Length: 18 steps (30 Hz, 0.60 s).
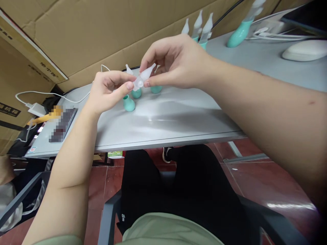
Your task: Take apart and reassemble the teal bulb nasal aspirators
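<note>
Above the table, my left hand (108, 90) pinches a clear chamber (138, 83) of a nasal aspirator between thumb and fingers. The white pointed nozzle (148, 72) at its other end is pinched by my right hand (178, 64). Nozzle and chamber touch; whether they are fully joined I cannot tell. Below my left fingers a loose teal bulb (129, 104) stands with its neck open. Just behind it is another teal bulb (137, 93), with a white nozzle (129, 69) showing above. A third teal bulb (156, 89) is partly hidden under my right hand.
Several aspirators with white nozzles (198, 22) stand behind my right hand; another teal aspirator (239, 34) leans at the back right. A white mouse (305, 51) lies right. A phone-like blurred object (63, 124) and white charger (37, 109) lie left. Cardboard (102, 30) walls the back.
</note>
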Each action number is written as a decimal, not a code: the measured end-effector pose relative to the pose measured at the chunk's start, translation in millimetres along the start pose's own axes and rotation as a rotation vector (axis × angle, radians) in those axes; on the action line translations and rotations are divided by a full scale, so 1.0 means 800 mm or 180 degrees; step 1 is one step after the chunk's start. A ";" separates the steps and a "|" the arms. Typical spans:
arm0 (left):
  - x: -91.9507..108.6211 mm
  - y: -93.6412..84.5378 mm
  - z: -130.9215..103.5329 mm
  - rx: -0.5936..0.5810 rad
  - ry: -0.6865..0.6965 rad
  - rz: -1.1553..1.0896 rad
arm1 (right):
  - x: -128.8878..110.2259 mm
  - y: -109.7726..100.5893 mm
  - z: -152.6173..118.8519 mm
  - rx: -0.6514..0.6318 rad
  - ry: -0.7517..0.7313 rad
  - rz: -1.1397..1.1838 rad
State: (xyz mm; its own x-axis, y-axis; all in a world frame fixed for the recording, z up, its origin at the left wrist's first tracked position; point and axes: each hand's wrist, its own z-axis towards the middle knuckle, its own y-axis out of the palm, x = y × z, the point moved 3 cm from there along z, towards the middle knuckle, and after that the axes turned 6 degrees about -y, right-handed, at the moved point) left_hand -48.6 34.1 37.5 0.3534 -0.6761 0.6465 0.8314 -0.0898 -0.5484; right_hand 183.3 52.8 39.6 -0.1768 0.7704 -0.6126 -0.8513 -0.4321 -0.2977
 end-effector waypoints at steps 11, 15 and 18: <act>-0.023 -0.011 0.007 0.0096 0.0080 0.0437 | -0.005 0.005 -0.002 0.0148 -0.0253 0.0167; -0.026 -0.009 0.008 0.0222 0.0107 0.0426 | -0.004 0.004 0.000 0.0188 -0.0209 0.0038; -0.020 -0.002 0.007 0.0198 0.0001 0.0291 | -0.005 0.006 -0.002 0.0224 -0.0237 -0.0018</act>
State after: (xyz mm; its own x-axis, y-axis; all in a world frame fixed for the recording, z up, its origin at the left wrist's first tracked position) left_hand -53.4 49.2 30.6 0.4289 -0.6796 0.5951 0.8207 0.0178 -0.5711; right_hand 180.9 47.0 40.0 -0.2060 0.8066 -0.5541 -0.8845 -0.3957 -0.2472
